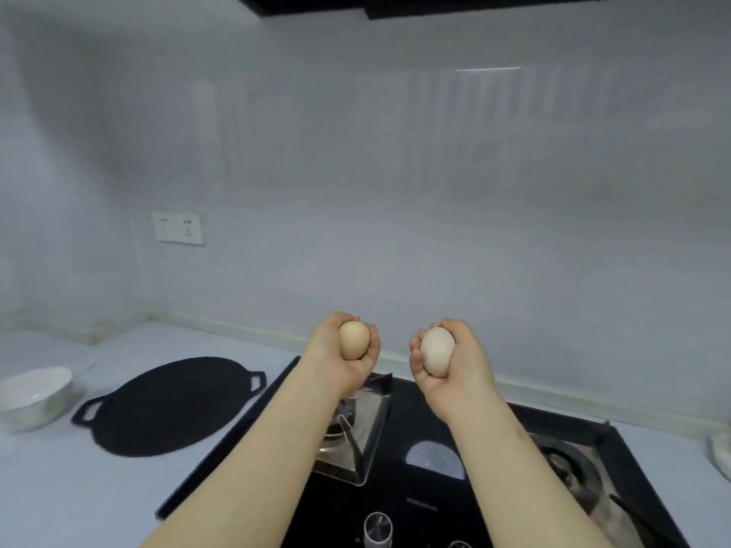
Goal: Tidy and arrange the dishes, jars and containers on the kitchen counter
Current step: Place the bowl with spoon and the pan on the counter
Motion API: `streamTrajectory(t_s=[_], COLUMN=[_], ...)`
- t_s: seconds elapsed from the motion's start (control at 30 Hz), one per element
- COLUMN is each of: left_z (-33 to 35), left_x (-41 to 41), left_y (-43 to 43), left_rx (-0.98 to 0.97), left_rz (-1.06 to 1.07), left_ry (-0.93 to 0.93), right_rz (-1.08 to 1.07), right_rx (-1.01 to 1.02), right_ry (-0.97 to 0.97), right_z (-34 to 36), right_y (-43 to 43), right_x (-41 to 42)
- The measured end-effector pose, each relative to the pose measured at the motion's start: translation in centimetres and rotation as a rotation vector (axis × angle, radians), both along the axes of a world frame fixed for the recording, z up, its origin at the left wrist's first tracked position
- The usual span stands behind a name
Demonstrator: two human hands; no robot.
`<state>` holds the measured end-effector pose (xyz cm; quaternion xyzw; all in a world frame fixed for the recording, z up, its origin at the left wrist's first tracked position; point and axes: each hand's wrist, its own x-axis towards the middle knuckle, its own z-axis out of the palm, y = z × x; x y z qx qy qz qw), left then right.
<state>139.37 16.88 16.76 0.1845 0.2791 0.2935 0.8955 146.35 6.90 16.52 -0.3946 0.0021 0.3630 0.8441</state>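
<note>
Above the black glass gas hob (427, 488), the person's left hand (340, 357) is cupping a small tan egg (354, 340) and the right hand (455, 365) is curling round a larger pale cream egg (437, 351), both raised clear of the pale counter (59, 488). These look light, smooth and brittle, so a loose whole-palm cradle seems wiser than a fingertip pinch. Off to the left, a white ceramic bowl (33, 397) is sitting beside a flat black two-handled griddle pan (170, 405).

A home kitchen: a black glass gas hob (415, 413) with steel burners (348, 425) and a knob (377, 528) is set into a pale worktop (79, 488). A flat black pan (166, 405) and white bowl (33, 393) sit beside it, below a wall socket (178, 228) and a dark hood (435, 2).
</note>
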Motion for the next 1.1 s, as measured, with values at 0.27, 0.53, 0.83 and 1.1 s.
streamTrajectory(t_s=[0.27,0.53,0.83,1.1], left_z=[-1.6,-3.4,-5.2,-6.6], left_x=[-8.9,-17.1,-28.6,-41.7], left_y=[6.5,16.5,32.1,42.0], left_rx=[-0.030,-0.064,-0.054,-0.107], left_rz=[0.329,0.495,0.525,0.692], left_ry=[0.011,0.030,0.091,0.179], right_rz=[0.328,0.495,0.567,0.746], right_rx=[-0.071,-0.095,-0.157,-0.228], right_ry=[0.001,0.042,0.089,0.064], right_z=[-2.1,-4.5,-5.6,-6.7], right_y=[9.7,19.6,36.4,49.5], right_x=[-6.0,-13.1,-25.5,-36.9])
